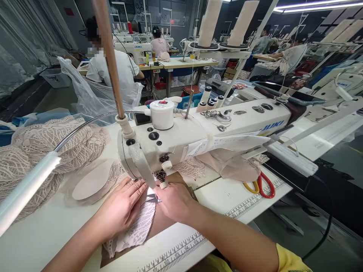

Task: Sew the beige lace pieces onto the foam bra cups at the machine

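Beige lace piece (136, 230) lies flat on the counter (45, 234) under the sewing machine (198, 136) head, left hand (121, 207) pressing it open-palmed, right hand (174, 200) pinching small snips (153, 198); fingers sit risky-close to the needle area, lace could skew.

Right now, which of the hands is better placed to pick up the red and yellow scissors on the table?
Probably the right hand. The scissors lie to its right on the table, with nothing between. The left hand rests flat on the lace piece, farther away, and would have to cross over the right.
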Demonstrator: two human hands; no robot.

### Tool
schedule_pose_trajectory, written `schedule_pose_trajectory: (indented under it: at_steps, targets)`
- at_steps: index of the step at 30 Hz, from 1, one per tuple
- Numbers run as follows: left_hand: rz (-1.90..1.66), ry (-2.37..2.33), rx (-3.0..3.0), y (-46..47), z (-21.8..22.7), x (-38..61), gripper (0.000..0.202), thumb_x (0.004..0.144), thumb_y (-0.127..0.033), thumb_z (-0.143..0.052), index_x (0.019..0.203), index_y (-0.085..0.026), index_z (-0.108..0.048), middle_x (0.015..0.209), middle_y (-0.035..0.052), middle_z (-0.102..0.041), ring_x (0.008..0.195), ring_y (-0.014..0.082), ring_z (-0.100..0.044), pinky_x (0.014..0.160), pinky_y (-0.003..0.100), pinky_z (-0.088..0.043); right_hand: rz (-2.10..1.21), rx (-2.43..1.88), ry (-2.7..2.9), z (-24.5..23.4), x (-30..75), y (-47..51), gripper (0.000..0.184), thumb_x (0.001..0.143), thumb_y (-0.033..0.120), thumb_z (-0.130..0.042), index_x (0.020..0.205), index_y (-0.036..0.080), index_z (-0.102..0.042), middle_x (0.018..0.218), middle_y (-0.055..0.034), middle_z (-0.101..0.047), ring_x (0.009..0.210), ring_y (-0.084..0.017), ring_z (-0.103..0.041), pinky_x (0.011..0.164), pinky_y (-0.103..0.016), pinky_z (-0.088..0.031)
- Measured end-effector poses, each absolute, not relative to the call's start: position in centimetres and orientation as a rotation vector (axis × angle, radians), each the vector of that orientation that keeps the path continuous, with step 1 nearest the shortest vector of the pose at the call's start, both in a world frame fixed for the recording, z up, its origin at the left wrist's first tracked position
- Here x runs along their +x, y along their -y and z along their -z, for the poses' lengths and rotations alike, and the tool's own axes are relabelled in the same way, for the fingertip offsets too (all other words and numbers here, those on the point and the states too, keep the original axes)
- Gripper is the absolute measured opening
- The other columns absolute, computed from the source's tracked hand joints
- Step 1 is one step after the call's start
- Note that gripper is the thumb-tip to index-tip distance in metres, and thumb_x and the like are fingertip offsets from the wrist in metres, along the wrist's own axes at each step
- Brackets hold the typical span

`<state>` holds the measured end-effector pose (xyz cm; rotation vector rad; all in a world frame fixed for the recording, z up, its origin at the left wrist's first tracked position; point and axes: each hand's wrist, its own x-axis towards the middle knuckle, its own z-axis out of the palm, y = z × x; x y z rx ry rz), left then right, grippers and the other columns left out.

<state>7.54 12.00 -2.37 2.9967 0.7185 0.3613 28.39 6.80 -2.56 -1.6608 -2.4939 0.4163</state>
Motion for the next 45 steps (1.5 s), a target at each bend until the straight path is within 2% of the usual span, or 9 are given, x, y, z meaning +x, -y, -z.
schedule_pose_trajectory:
  at_steps: [4,8,11,16,21,28,37,42,45]
  targets:
    - [-0.431,-0.688,2.962,-11.9,2.8,7.4,0.048,0.085,-0.011,-0.042,0.132,-0.014,-0.052,0.119,0.0164,-0.065,0.104,0.0291,-0.062,0.093,0.049,-0.046,-0.378,-1.651,2.503,2.9,28.3,-6.8,0.017,0.083,0.019,-0.048,0.092,0.019,-0.062,0.086,-0.0065,-0.068,0.068,-0.018,-0.059,0.055,-0.028,-0.037]
    - [-0.383,-0.704,2.949,-12.3,2.7,7.3,0.044,0.083,-0.012,-0.042,0.123,-0.012,-0.059,0.108,0.0163,-0.069,0.1,0.0299,-0.063,0.093,0.051,-0.046,-0.311,-1.631,2.507,3.1,28.3,-6.8,0.024,0.082,0.018,-0.048,0.102,0.02,-0.06,0.085,-0.0051,-0.067,0.067,-0.018,-0.058,0.053,-0.028,-0.035]
    - [-0.36,-0.747,2.929,-12.5,2.6,7.1,0.04,0.084,-0.013,-0.041,0.118,-0.014,-0.063,0.107,0.0152,-0.069,0.103,0.0308,-0.061,0.094,0.051,-0.046,-0.315,-1.6,2.547,3.0,28.4,-6.9,0.027,0.082,0.018,-0.05,0.108,0.02,-0.058,0.083,-0.0046,-0.066,0.065,-0.018,-0.056,0.051,-0.027,-0.032]
    - [-0.359,-0.743,2.947,-12.7,3.2,6.7,0.039,0.085,-0.012,-0.04,0.117,-0.013,-0.062,0.111,0.0152,-0.067,0.103,0.0301,-0.06,0.094,0.051,-0.046,-0.381,-1.481,2.616,2.6,28.8,-6.9,0.017,0.085,0.022,-0.051,0.1,0.02,-0.057,0.079,-0.0036,-0.065,0.062,-0.016,-0.053,0.048,-0.027,-0.028]
    - [-0.344,-0.735,2.928,-13.1,3.6,6.3,0.041,0.084,-0.011,-0.039,0.119,-0.014,-0.06,0.109,0.0143,-0.068,0.103,0.0292,-0.06,0.093,0.049,-0.045,-0.367,-1.505,2.679,2.3,28.8,-7.0,0.021,0.081,0.022,-0.051,0.102,0.021,-0.057,0.075,-0.0024,-0.063,0.06,-0.017,-0.05,0.047,-0.027,-0.024]
    - [-0.297,-0.787,2.971,-13.6,4.0,6.2,0.034,0.085,-0.014,-0.038,0.108,-0.012,-0.065,0.096,0.0156,-0.068,0.102,0.0315,-0.059,0.087,0.049,-0.047,-0.335,-1.496,2.682,2.5,28.5,-7.0,0.033,0.079,0.016,-0.047,0.11,0.019,-0.056,0.076,-0.0026,-0.065,0.064,-0.018,-0.054,0.05,-0.029,-0.028]
    - [-0.429,-0.579,2.923,-13.1,4.1,6.1,0.042,0.085,-0.008,-0.043,0.123,-0.017,-0.057,0.122,0.0123,-0.063,0.114,0.0275,-0.053,0.1,0.047,-0.04,-0.283,-1.355,2.714,3.0,28.8,-6.6,0.038,0.079,0.012,-0.047,0.116,0.019,-0.055,0.083,-0.0024,-0.064,0.065,-0.016,-0.051,0.051,-0.029,-0.029]
    - [-0.482,-0.492,2.918,-12.8,4.0,6.3,0.036,0.087,-0.008,-0.045,0.118,-0.015,-0.061,0.108,0.0119,-0.069,0.107,0.0259,-0.057,0.097,0.043,-0.042,-0.253,-1.339,2.697,3.1,28.8,-6.6,0.036,0.079,0.012,-0.047,0.113,0.018,-0.058,0.083,-0.0029,-0.064,0.065,-0.016,-0.05,0.052,-0.028,-0.032]
    - [-0.491,-0.504,2.926,-12.7,3.9,6.5,0.034,0.088,-0.01,-0.044,0.117,-0.012,-0.061,0.107,0.0137,-0.069,0.105,0.0267,-0.057,0.093,0.042,-0.044,-0.208,-1.364,2.676,3.1,28.7,-6.5,0.031,0.078,0.012,-0.047,0.106,0.018,-0.06,0.081,-0.0032,-0.063,0.067,-0.017,-0.051,0.052,-0.029,-0.032]
